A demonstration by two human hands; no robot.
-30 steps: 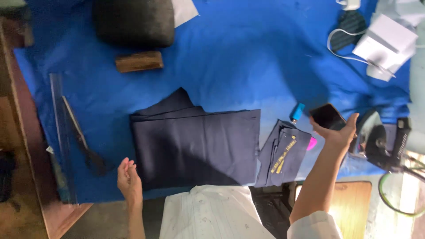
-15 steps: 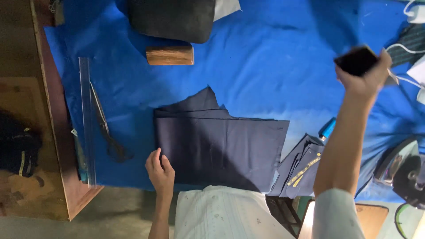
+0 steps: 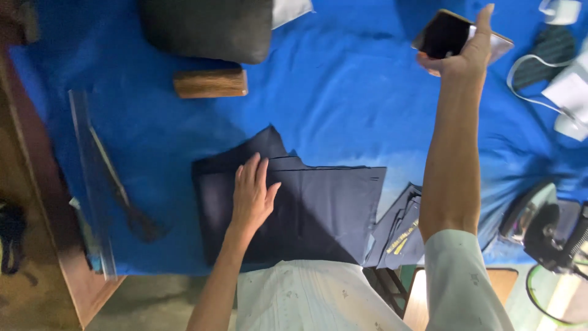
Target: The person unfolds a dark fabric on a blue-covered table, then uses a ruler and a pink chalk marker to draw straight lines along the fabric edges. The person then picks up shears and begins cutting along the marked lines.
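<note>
My left hand (image 3: 252, 195) lies flat, fingers apart, on a folded piece of dark navy cloth (image 3: 318, 208) spread on the blue-covered table (image 3: 343, 104). My right arm reaches far forward, and my right hand (image 3: 468, 52) holds a dark phone (image 3: 442, 35) above the table's far right part. A smaller stack of navy cloth pieces with yellow chalk marks (image 3: 401, 233) lies just right of the big piece, partly behind my right forearm.
A wooden block (image 3: 210, 83) and a dark padded cushion (image 3: 208, 27) sit at the far side. A clear ruler (image 3: 92, 184) and dark scissors (image 3: 125, 202) lie at the left. An iron (image 3: 551, 227) stands at the right edge; white cable and items (image 3: 563, 86) lie far right.
My right hand has carried the phone from beside the cloth stack up and forward over the table. My left hand has moved from the table's near edge onto the navy cloth.
</note>
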